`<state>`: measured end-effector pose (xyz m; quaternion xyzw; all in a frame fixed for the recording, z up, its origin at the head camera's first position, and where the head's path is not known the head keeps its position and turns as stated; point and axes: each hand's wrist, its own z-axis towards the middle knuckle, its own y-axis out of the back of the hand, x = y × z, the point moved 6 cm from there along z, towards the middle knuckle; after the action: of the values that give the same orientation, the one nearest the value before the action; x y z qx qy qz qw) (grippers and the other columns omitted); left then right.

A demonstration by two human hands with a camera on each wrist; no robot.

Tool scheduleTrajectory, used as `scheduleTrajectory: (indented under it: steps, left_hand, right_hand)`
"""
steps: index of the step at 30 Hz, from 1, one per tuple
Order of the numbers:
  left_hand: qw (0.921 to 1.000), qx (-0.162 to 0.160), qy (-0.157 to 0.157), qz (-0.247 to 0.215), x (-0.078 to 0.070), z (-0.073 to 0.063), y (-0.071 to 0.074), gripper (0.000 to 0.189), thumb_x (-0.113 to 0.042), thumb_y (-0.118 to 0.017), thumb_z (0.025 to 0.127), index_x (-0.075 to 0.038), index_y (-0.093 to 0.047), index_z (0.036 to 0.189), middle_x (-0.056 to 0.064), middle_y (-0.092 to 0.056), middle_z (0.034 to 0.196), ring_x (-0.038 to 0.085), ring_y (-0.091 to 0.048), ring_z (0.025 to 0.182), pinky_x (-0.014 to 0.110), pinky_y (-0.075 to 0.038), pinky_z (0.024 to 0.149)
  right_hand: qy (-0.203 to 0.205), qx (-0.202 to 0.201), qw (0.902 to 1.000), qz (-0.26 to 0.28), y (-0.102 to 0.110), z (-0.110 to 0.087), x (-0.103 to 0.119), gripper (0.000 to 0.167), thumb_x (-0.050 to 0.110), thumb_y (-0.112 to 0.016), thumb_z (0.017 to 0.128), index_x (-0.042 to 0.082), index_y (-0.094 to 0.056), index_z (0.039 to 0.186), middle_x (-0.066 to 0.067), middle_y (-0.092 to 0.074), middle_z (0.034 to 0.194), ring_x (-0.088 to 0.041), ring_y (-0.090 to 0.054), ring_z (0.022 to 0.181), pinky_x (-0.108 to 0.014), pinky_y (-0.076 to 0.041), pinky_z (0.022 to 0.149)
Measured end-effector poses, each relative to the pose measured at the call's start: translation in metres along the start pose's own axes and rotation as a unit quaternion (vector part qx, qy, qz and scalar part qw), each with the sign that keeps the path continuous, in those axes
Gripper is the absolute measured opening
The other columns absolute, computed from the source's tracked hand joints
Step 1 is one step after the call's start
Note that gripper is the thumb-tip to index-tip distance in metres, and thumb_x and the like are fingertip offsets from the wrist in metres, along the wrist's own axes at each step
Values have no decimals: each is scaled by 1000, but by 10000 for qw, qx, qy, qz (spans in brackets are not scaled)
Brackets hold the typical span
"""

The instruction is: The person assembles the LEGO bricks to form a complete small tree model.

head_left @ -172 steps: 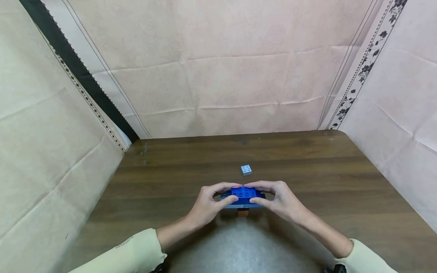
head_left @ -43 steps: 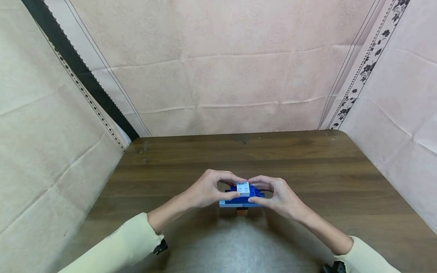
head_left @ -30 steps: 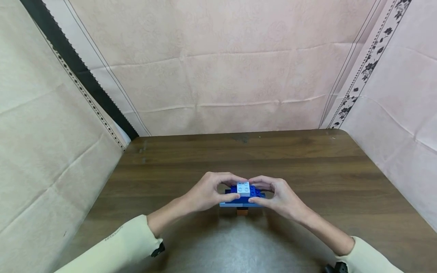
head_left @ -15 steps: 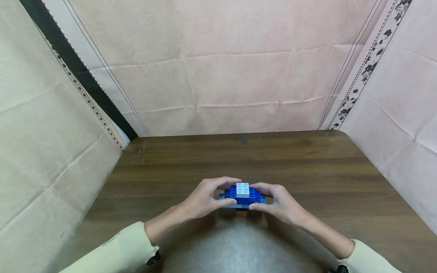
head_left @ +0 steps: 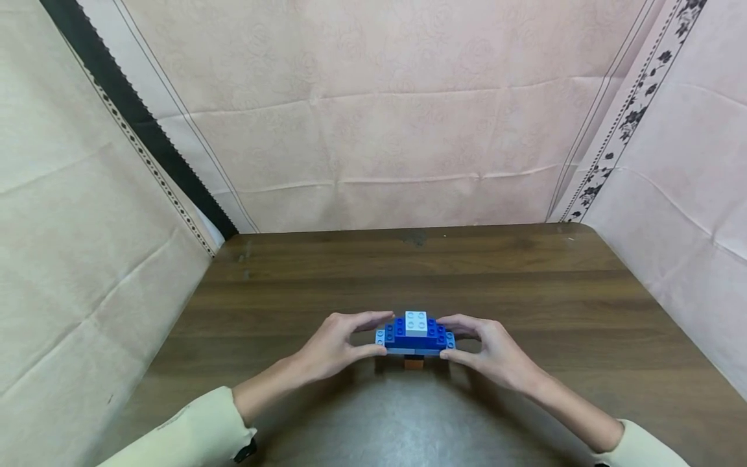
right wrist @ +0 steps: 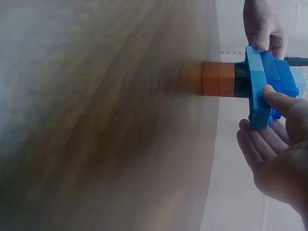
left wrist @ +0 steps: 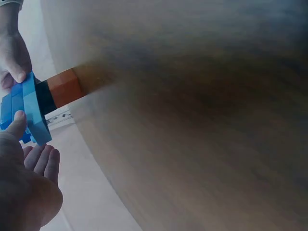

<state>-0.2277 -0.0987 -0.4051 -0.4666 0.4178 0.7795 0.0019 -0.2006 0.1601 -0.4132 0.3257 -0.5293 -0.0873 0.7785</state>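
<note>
A stacked toy-brick model (head_left: 414, 340) stands upright on the table, wide at the top on a narrow column. Its pale blue 2x2 brick (head_left: 416, 323) sits uppermost, over stepped dark blue rows and a lighter blue row. Below are a dark brick (right wrist: 241, 79) and orange bricks (right wrist: 218, 79). My left hand (head_left: 338, 344) holds the model's left end, thumb at the front, fingers behind. At the other end my right hand (head_left: 495, 350) holds it likewise, its thumb on the lighter blue row in the right wrist view. The model partly hides both hands' rear fingertips.
The brown wooden table (head_left: 315, 279) extends behind and to both sides of the model. Pale patterned cloth (head_left: 408, 130) hangs behind it, with more cloth along the left and right sides.
The pale blue brick, loose on the table behind the model in the earliest frame, now sits on top. Both hands have moved apart from the model's middle to its outer ends.
</note>
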Motion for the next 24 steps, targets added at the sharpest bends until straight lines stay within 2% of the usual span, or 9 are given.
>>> scheduleTrajectory:
  steps: [4,9,13,17,24]
  left_hand:
    - [9997,-138,-91,178,1,-6,0,58,-21,-84,94,-9,-64,147,1,-65,146,16,-64,129,33,-53,105]
    - [9980,-403,-200,441,2,-13,-2,54,-19,-85,92,-9,-67,143,3,-68,140,22,-71,119,35,-57,100]
    - [9964,-595,-141,591,3,-16,-4,50,-19,-86,92,-13,-71,139,3,-71,135,22,-74,114,35,-59,96]
    - [9953,-733,-70,628,3,-18,-4,47,-17,-86,92,-14,-73,137,2,-73,132,20,-74,111,34,-60,94]
    - [9949,-755,71,663,5,-19,-6,47,-18,-85,93,-16,-73,138,3,-73,131,18,-73,112,29,-58,93]
  right_hand:
    - [15,-131,9999,-80,3,-2,-2,46,16,-88,90,16,-71,133,0,-74,128,-16,-73,111,-42,-58,100]
    - [122,-108,9997,-169,3,-6,-1,46,18,-86,92,10,-71,134,-5,-76,126,-19,-74,109,-47,-58,98]
    - [208,-89,9995,-241,1,-10,-1,47,18,-85,93,4,-70,137,-11,-75,127,-23,-75,109,-50,-58,96]
    - [236,-198,9990,-328,1,-10,0,48,12,-86,91,4,-71,136,-10,-75,127,-22,-75,110,-50,-59,95]
    - [201,-359,9980,-480,1,-11,0,49,6,-87,88,6,-73,135,-5,-76,125,-17,-74,109,-45,-61,92]
